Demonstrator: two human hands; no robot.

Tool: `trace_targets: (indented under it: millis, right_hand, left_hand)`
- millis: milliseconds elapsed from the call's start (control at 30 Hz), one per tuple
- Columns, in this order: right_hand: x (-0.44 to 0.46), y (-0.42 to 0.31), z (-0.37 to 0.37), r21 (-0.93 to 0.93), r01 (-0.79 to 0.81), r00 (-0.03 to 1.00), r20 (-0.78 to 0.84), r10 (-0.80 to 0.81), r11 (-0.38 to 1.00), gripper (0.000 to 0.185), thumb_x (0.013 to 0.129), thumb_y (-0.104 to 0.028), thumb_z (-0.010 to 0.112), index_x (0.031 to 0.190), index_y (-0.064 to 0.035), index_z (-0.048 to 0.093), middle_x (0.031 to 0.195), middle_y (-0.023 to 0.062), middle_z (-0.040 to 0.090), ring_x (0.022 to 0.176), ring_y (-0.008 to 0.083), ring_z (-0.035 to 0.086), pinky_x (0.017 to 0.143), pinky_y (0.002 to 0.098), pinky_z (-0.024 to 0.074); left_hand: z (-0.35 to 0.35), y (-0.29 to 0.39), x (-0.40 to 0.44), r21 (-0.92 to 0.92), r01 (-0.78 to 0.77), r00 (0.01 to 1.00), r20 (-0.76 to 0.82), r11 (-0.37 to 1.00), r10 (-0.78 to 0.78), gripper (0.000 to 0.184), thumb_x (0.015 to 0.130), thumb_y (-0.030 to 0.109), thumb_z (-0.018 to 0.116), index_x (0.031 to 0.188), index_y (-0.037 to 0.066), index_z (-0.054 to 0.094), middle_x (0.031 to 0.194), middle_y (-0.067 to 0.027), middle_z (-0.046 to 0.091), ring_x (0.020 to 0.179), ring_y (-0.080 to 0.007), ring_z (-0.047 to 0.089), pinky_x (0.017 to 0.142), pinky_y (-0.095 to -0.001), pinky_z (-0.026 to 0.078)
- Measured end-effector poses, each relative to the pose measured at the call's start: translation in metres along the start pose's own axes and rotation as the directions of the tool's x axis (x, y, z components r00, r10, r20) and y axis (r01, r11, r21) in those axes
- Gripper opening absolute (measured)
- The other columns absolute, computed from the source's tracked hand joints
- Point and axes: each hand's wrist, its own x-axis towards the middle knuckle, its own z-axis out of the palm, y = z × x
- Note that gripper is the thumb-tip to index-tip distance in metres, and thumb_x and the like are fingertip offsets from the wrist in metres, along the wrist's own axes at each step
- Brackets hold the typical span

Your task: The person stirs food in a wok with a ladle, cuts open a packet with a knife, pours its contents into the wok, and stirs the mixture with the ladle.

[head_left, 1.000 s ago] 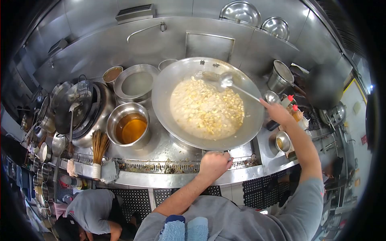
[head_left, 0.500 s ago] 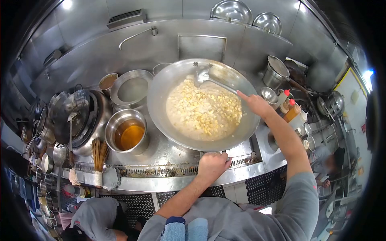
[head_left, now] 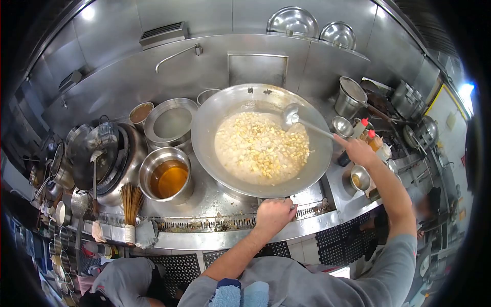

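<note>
A large wok [head_left: 204, 151] stands on the range, holding a pale, thick liquid with many small yellow-white chunks [head_left: 261, 146]. My right hand [head_left: 356, 151] grips the handle of a metal ladle [head_left: 316, 128], index finger stretched along it. The ladle's bowl is at the far right side of the wok, by the edge of the food. My left hand [head_left: 274, 217] is a closed fist at the near rim of the wok. A small dark end shows beside its thumb; what the fingers wrap round is hidden.
Left of the wok are a pot of amber liquid [head_left: 143, 176], a strainer-topped pot [head_left: 151, 123] and a bamboo brush [head_left: 131, 199]. To the right stand sauce bottles [head_left: 376, 143] and a small metal bowl [head_left: 360, 179]. Another person [head_left: 123, 279] bends at lower left.
The ladle has moved right across the wok with my right hand, which is farther right and lower. My left hand stays at the near rim. The whole view has shifted slightly.
</note>
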Motion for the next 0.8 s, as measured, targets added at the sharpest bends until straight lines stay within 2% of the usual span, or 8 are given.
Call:
trace_targets:
  millis: [233,333,433,500,600,700,733,800]
  right_hand:
    - [0.09,-0.061,0.015,0.162,0.064,0.995,-0.091,-0.05,0.985,0.072,0.092,-0.002,0.045,0.156,-0.0326,0.029,0.103,0.0226,0.067,0.101,0.0406,0.068,0.092,0.049,0.0533]
    - [0.079,-0.067,0.002,0.169,-0.008,1.0,-0.023,0.012,0.986,0.073,0.092,-0.003,0.046,0.155,-0.0355,0.03,0.104,0.0247,0.067,0.099,0.0414,0.068,0.09,0.049,0.0541]
    - [0.052,-0.033,0.014,0.194,-0.025,1.0,-0.009,0.027,0.981,0.075,0.09,-0.003,0.048,0.156,-0.0351,0.029,0.101,0.0253,0.067,0.096,0.0415,0.069,0.085,0.0496,0.055]
    - [0.025,-0.017,0.008,0.103,-0.105,0.993,0.06,0.099,0.989,0.076,0.089,-0.002,0.049,0.156,-0.0345,0.029,0.099,0.0243,0.067,0.091,0.0411,0.069,0.081,0.0502,0.0556]
    - [-0.015,0.002,0.01,0.11,-0.074,0.997,-0.007,0.075,0.991,0.072,0.091,-0.006,0.052,0.154,-0.034,0.033,0.098,0.0247,0.067,0.089,0.0419,0.069,0.08,0.0523,0.055]
    - [-0.033,0.006,0.019,0.272,0.014,0.997,-0.078,0.007,0.962,0.067,0.092,-0.011,0.056,0.154,-0.0276,0.035,0.092,0.0194,0.069,0.073,0.0332,0.07,0.066,0.0459,0.0571]
    - [-0.035,0.001,0.023,0.476,-0.048,0.998,-0.02,0.066,0.878,0.065,0.093,-0.012,0.057,0.154,-0.0241,0.036,0.088,0.0162,0.067,0.068,0.0284,0.067,0.06,0.0425,0.0551]
    - [-0.033,-0.029,0.019,0.792,-0.184,0.982,0.127,0.138,0.582,0.063,0.093,-0.015,0.059,0.153,-0.0172,0.037,0.079,0.0098,0.064,0.057,0.0188,0.062,0.048,0.0355,0.0511]
  left_hand:
    - [-0.002,0.001,0.002,0.018,0.022,0.999,0.041,1.0,-0.023,0.032,0.088,0.037,0.068,0.07,0.011,0.063,0.062,-0.0079,0.065,0.059,-0.0248,0.067,0.059,-0.0381,0.053]
    - [-0.002,0.003,0.0,0.012,0.044,0.997,0.064,0.999,-0.045,0.032,0.088,0.037,0.068,0.07,0.011,0.063,0.062,-0.0081,0.065,0.059,-0.0249,0.067,0.06,-0.0383,0.053]
    - [0.005,0.0,-0.002,0.006,0.025,1.0,0.018,1.0,-0.025,0.033,0.088,0.039,0.068,0.069,0.012,0.062,0.062,-0.0076,0.065,0.057,-0.0263,0.066,0.058,-0.0391,0.054]
    - [0.005,-0.002,0.0,0.012,0.006,1.0,-0.011,1.0,-0.006,0.033,0.087,0.039,0.069,0.069,0.013,0.061,0.062,-0.0072,0.065,0.056,-0.0269,0.066,0.057,-0.0395,0.054]
    - [0.003,-0.001,0.0,0.011,-0.001,1.0,-0.017,1.0,0.001,0.032,0.087,0.037,0.069,0.068,0.013,0.06,0.061,-0.0069,0.064,0.056,-0.0265,0.066,0.057,-0.0396,0.054]
    - [0.003,-0.001,-0.001,0.016,-0.023,0.999,-0.045,1.0,0.024,0.031,0.086,0.036,0.07,0.068,0.012,0.06,0.06,-0.0064,0.064,0.055,-0.0259,0.066,0.056,-0.0391,0.054]
    - [0.004,-0.002,-0.001,0.014,-0.032,0.998,-0.049,0.999,0.033,0.031,0.086,0.036,0.07,0.068,0.012,0.059,0.06,-0.0062,0.063,0.055,-0.0257,0.066,0.056,-0.0388,0.053]
    - [0.004,-0.002,-0.001,0.006,-0.046,0.997,-0.057,0.999,0.046,0.031,0.086,0.035,0.071,0.068,0.012,0.059,0.06,-0.006,0.063,0.055,-0.0254,0.065,0.055,-0.0382,0.053]
